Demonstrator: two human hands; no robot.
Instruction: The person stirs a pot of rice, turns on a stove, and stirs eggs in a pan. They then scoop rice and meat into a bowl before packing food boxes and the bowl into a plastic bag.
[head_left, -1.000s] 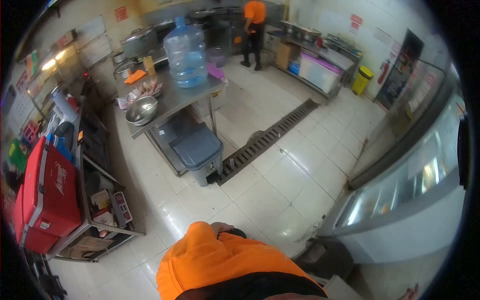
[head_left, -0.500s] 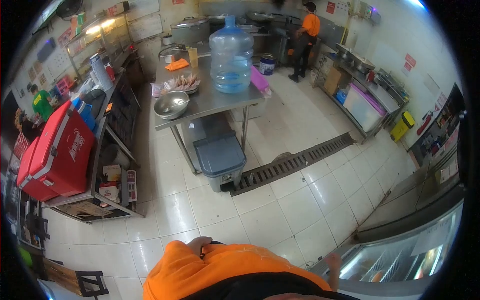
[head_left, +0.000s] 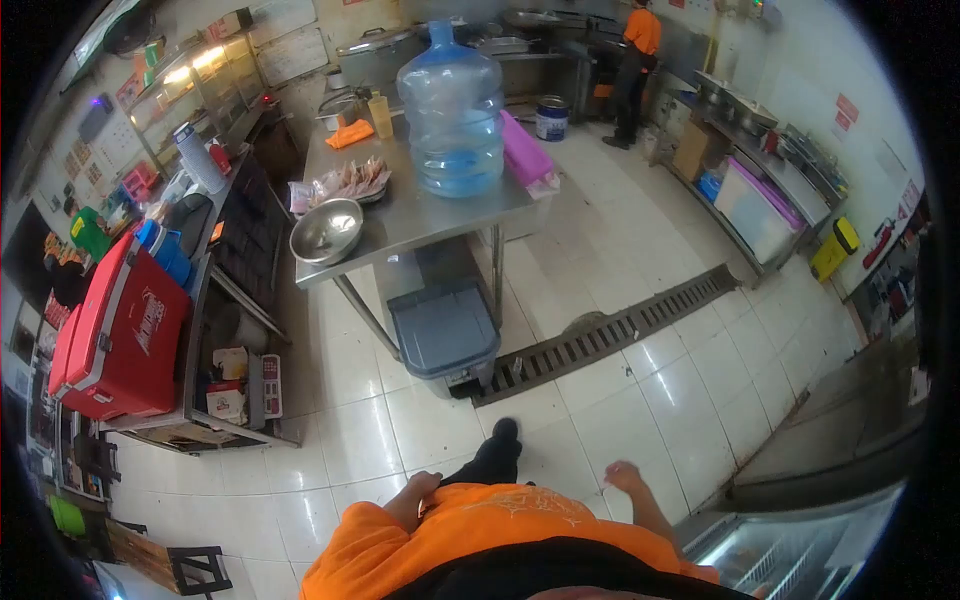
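My left hand (head_left: 424, 484) is at the waist, against the hem of my orange shirt (head_left: 500, 515), its fingers mostly hidden by the wrist and the dark trousers. Out to the right, my right hand (head_left: 625, 477) hangs in the air above the tiled floor, fingers curled in, with nothing showing in it. One dark shoe (head_left: 506, 430) is stepped forward. Ahead of it stands a grey lidded bin (head_left: 445, 330), partly under a steel table (head_left: 420, 225). On that table are a large blue water jug (head_left: 452, 120) and a metal bowl (head_left: 327, 231).
A floor drain grate (head_left: 610, 335) runs right from the bin. To the left, a red cooler (head_left: 130, 335) sits on a counter. At lower right is a lit glass-topped case (head_left: 790, 550). A co-worker in orange (head_left: 640, 45) stands at the back beside a paint bucket (head_left: 552, 118).
My view has come slightly closer to the steel table. My right hand has swung forward and up from beside the glass case. A shoe has come into view in front.
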